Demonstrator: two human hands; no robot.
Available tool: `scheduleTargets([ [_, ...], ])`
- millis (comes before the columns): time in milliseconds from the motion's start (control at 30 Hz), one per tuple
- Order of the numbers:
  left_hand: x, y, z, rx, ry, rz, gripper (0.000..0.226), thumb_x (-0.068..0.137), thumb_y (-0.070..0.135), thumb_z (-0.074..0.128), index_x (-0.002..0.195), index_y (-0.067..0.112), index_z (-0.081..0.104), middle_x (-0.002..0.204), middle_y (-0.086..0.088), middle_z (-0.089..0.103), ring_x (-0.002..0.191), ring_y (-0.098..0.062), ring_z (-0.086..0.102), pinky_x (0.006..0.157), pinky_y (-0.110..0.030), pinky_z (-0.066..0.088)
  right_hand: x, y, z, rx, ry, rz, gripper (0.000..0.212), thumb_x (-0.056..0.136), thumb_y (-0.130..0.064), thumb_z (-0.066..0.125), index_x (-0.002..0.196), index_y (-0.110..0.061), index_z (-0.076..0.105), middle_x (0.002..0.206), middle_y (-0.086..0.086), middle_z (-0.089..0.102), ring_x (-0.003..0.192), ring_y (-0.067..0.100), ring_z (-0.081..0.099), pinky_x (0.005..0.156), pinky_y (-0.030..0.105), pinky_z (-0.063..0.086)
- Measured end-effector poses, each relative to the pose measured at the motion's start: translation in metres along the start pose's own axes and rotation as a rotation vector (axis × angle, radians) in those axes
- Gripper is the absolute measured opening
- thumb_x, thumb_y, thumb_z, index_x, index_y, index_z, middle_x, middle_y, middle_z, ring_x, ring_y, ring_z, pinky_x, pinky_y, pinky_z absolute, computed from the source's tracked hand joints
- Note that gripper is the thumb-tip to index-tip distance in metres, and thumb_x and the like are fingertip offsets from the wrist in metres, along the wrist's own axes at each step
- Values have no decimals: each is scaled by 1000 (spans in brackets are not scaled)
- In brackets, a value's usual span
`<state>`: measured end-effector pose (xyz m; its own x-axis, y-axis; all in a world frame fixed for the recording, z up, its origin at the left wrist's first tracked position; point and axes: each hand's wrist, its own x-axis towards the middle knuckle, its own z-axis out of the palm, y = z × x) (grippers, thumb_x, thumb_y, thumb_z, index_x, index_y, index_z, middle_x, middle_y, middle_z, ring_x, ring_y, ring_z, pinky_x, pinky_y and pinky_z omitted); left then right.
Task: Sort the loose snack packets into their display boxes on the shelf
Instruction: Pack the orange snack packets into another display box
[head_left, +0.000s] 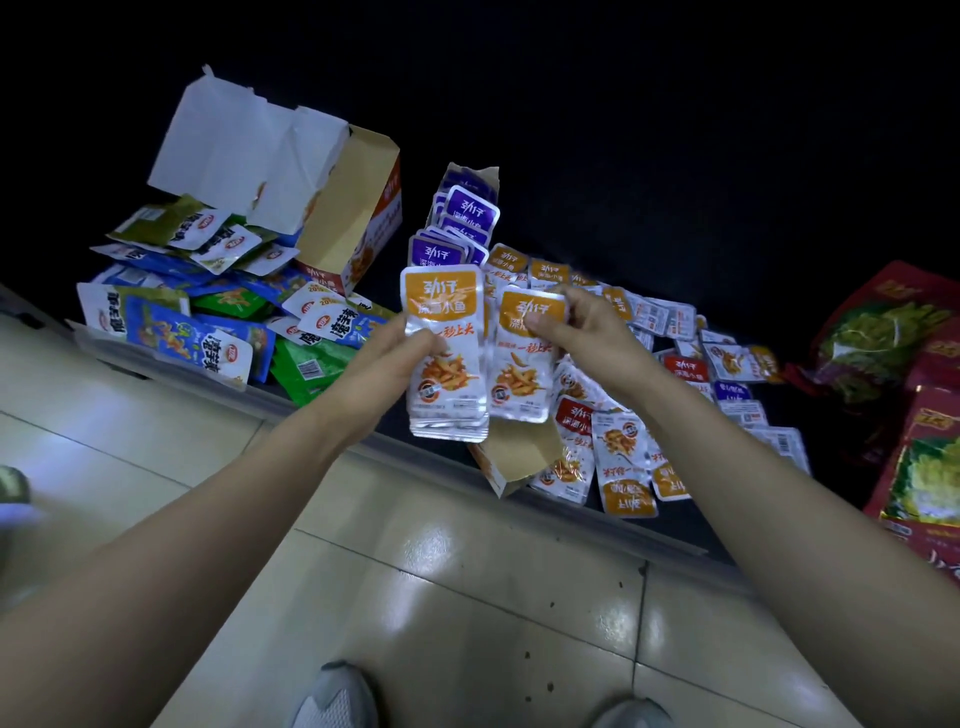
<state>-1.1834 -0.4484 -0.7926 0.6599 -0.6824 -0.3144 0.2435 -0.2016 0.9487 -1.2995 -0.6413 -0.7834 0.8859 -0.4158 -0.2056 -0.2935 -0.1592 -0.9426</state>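
My left hand (400, 353) grips a stack of orange-topped silver snack packets (447, 364) above the shelf's front edge. Right beside it my right hand (582, 327) pinches one more orange packet (522, 374) by its top, touching the stack. Below and to the right, loose orange, red and purple packets (623, 447) lie scattered on the dark shelf (675, 208). A row of purple packets (462, 228) stands behind my hands. An open cardboard display box (358, 223) with torn white flaps sits at the back left.
Blue and green packets (208, 322) pile up at the left of the shelf. Big red bags (924, 415) lie at the far right. A flattened box piece (519, 457) sticks out over the shelf edge. Beige floor tiles (467, 597) and my two shoes are below.
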Motion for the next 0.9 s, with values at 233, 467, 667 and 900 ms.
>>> scheduleTargets([
  [233, 9, 5, 18, 32, 167, 64, 19, 95, 16, 56, 113, 11, 57, 101, -1, 68, 87, -12, 68, 72, -21, 52, 8, 19, -31, 61, 47, 11, 52, 82, -65, 64, 116, -35, 39, 138, 6, 49, 132, 30, 48, 106, 55, 42],
  [467, 13, 2, 26, 262, 161, 145, 20, 92, 20, 54, 111, 16, 59, 103, 1, 69, 96, -13, 66, 85, -35, 55, 2, 4, -25, 123, -6, -24, 31, 92, -35, 61, 115, -17, 53, 111, -2, 67, 105, 14, 64, 94, 36, 52],
  [667, 10, 2, 44, 85, 88, 21, 23, 95, 28, 50, 116, 22, 56, 117, -4, 64, 107, -17, 61, 92, -39, 49, 1, -1, 0, 88, -31, -55, 31, 100, -27, 52, 128, -16, 46, 119, 1, 65, 105, 15, 67, 92, 42, 55],
  [900, 13, -16, 45, 119, -7, 48, 57, 80, 25, 69, 129, 8, 45, 119, -8, 66, 105, -18, 68, 92, -46, 55, 2, 9, 22, 237, -27, -24, 33, 102, -22, 48, 132, -25, 34, 117, 0, 60, 100, 10, 66, 88, 35, 55],
])
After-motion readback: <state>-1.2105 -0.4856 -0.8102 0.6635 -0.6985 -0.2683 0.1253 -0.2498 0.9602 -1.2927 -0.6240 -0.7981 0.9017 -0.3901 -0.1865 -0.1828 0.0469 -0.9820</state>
